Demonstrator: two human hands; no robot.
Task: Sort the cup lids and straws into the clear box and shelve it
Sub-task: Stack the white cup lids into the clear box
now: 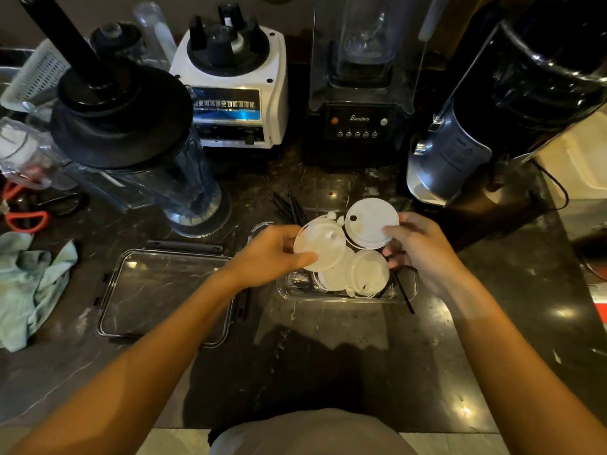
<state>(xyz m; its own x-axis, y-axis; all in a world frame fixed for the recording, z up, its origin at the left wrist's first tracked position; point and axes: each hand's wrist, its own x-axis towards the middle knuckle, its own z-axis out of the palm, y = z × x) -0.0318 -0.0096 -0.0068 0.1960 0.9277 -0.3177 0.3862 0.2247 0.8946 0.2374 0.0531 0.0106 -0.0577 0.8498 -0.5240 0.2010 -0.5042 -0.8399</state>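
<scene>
A clear box [405, 295] sits on the dark counter in front of me, with white cup lids [366, 274] lying in it. My left hand [272, 252] grips one white lid [320, 246] by its left edge, over the box. Over the box's far side, my right hand [415, 244] holds another white lid [369, 221] with a small hole. Several black straws [289, 206] lie on the counter just behind the box. One black straw [404, 295] sticks out at the box's right side. The box's clear cover [164, 293] lies flat to the left.
Behind the box stand a white blender base [235, 93], a black blender [359, 119] and a dark machine [486, 133] at the right. A blender jug [138, 136] stands at the left, with red-handled scissors [26, 218] and a green cloth [29, 284] further left.
</scene>
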